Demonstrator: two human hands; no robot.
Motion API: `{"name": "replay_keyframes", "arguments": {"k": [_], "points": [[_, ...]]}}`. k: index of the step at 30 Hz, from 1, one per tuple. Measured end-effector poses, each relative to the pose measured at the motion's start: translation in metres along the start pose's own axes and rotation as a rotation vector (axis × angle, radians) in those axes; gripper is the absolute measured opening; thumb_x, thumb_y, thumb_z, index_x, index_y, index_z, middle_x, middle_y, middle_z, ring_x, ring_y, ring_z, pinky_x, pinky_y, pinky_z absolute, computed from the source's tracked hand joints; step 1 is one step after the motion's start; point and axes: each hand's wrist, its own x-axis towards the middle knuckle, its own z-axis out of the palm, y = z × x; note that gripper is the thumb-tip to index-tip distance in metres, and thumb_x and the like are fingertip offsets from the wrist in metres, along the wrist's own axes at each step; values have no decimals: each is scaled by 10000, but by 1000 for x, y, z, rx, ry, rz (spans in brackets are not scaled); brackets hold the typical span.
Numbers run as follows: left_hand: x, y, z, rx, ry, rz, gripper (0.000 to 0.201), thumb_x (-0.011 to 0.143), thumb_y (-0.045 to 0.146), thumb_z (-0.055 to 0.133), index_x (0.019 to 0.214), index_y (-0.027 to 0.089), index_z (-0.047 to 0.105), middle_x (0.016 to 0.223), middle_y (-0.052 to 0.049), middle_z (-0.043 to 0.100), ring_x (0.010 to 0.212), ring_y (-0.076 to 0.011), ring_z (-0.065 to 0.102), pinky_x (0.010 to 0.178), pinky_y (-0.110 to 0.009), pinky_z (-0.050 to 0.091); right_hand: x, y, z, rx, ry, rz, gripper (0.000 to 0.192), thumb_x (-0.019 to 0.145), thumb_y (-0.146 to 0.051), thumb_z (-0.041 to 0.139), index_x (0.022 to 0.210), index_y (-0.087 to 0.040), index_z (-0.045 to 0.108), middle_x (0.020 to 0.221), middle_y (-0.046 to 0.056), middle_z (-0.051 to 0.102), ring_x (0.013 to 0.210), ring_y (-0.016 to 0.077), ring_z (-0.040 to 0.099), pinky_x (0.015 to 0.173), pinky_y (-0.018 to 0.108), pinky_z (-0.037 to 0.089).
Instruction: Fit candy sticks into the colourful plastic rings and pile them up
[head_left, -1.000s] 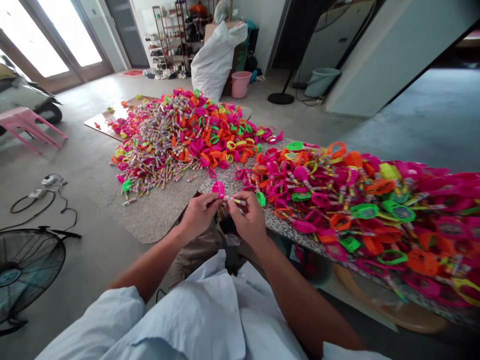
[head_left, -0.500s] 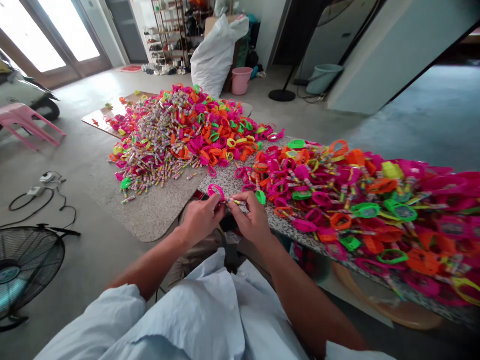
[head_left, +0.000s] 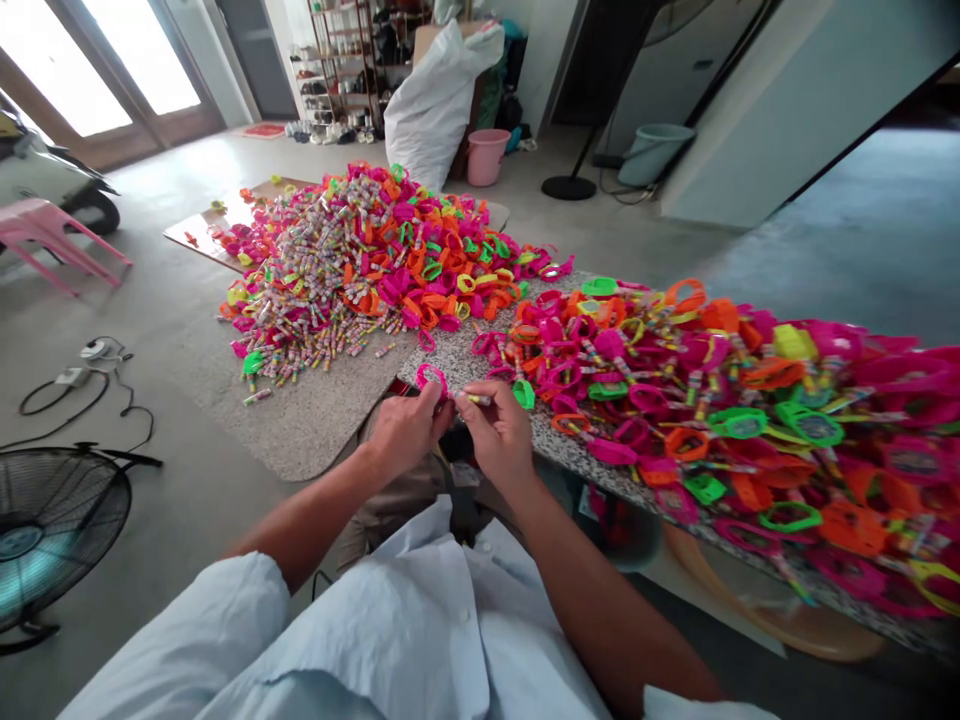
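Two hands | left hand [head_left: 405, 430] fingers pinch pink ring [head_left: 431, 377] | right hand [head_left: 501, 432] fingers pinch candy stick [head_left: 475, 399], mostly hidden

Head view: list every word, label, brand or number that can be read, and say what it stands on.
None can be read.
Small rolls in the heap: patterned wrappers, print too small and blurred.
Roll at the right hand: too small to read.
Pink ring at the left hand: no lettering visible.
White sack and pink bucket: no print visible.
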Motion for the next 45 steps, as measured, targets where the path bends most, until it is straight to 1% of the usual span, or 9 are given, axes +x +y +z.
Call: {"name": "replay_keyframes", "arguments": {"k": [3, 7, 11, 16, 21, 29, 35, 41, 45], "points": [[1, 1, -2, 26, -47, -46, 292, 1102, 416, 450, 1078, 172, 609, 718, -76, 732, 667, -227, 730, 562, -324, 215, 0, 1, 2, 22, 10, 30, 169, 987, -356, 721, 1045, -204, 676, 988, 31, 683, 876, 148, 663, 785, 278, 545], [2, 3, -7, 32, -121, -101, 289, 1096, 427, 498, 1117, 165, 618, 829, -102, 767, 775, -251, 761, 595, -323, 270, -3, 0, 7, 15, 32, 43, 183, 973, -368, 731, 1019, -196, 688, 970, 36, 703, 865, 152, 667, 778, 282, 545], [3, 6, -12, 72, -184, -152, 323, 1111, 435, 463, 1169, 164, 631, 894, -118, 778, 853, -276, 771, 623, -330, 306, -6, -3, 11, -18, 50, 83, 213, 967, -400, 730, 1009, -195, 691, 911, 35, 699, 805, 160, 659, 744, 297, 546], [1, 6, -11, 64, -230, -155, 361, 1120, 468, 435, 1170, 173, 637, 924, -114, 787, 879, -269, 769, 641, -326, 328, -7, -1, 12, 44, -11, 216, 287, 956, -475, 717, 1006, -204, 637, 806, 9, 660, 634, 154, 632, 595, 294, 531], [0, 6, -10, 59, -255, -157, 357, 1114, 472, 444, 1190, 180, 637, 935, -110, 790, 885, -264, 769, 653, -321, 343, -6, 1, 14, 29, -5, 319, 292, 939, -488, 683, 935, -225, 558, 611, -42, 551, 484, 149, 530, 486, 285, 435], [1, 9, -11, 117, -318, -153, 381, 1137, 431, 354, 1226, 169, 615, 947, -112, 790, 910, -281, 779, 640, -328, 358, -5, 7, 16, -42, 3, 254, 259, 953, -461, 648, 928, -225, 544, 701, -4, 589, 646, 158, 556, 578, 277, 440], [-1, 2, 2, 112, -268, -118, 376, 1125, 423, 369, 1183, 160, 631, 903, -139, 782, 858, -286, 776, 626, -322, 361, -9, 15, 13, 44, -59, 258, 272, 993, -477, 627, 956, -230, 521, 624, -53, 512, 517, 129, 487, 522, 269, 409], [1, -7, 6, -12, -224, -97, 259, 1084, 381, 461, 1149, 168, 593, 875, -115, 771, 797, -263, 758, 602, -305, 337, -4, 13, 13, -73, -73, 169, 262, 999, -461, 632, 964, -214, 552, 755, -4, 604, 671, 145, 580, 630, 272, 476], [-9, -8, 15, -268, -81, -39, 290, 1076, 350, 451, 1265, 140, 521, 924, -108, 762, 754, -219, 730, 614, -291, 407, 3, 12, 15, -120, 11, 89, 198, 993, -390, 630, 1035, -202, 579, 906, 37, 668, 776, 164, 657, 726, 302, 539]]}}
